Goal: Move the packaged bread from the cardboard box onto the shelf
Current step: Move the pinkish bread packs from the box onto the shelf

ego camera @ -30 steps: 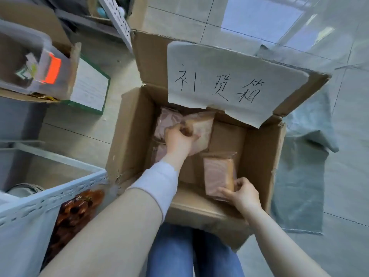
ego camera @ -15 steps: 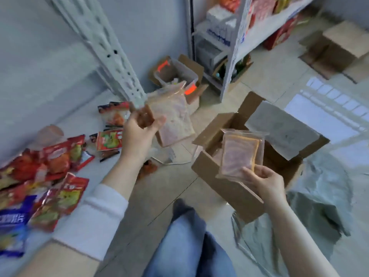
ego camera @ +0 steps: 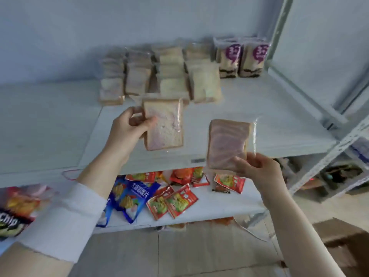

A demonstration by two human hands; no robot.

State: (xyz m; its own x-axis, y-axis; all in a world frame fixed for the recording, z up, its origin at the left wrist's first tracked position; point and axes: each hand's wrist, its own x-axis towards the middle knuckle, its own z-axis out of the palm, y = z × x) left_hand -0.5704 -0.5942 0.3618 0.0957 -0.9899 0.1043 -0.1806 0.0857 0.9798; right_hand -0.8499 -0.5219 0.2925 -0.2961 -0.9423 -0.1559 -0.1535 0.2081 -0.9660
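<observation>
White shelf (ego camera: 249, 116), upper tier, with rows of wrapped bread (ego camera: 169, 76) standing beyond both hands. Left hand (ego camera: 127, 126), fingers closed on the left edge of one packaged bread slice (ego camera: 165, 124), holds it above the shelf board. Right hand (ego camera: 257, 170) pinches the lower corner of a second bread packet (ego camera: 227, 142), held upright over the shelf's front edge. Snack packets (ego camera: 171, 200) lie on the tier below the hands.

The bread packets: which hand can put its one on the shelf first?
Probably the left hand. Its bread packet is already over the shelf, close to the bread rows. The right hand holds its packet at the front edge.
</observation>
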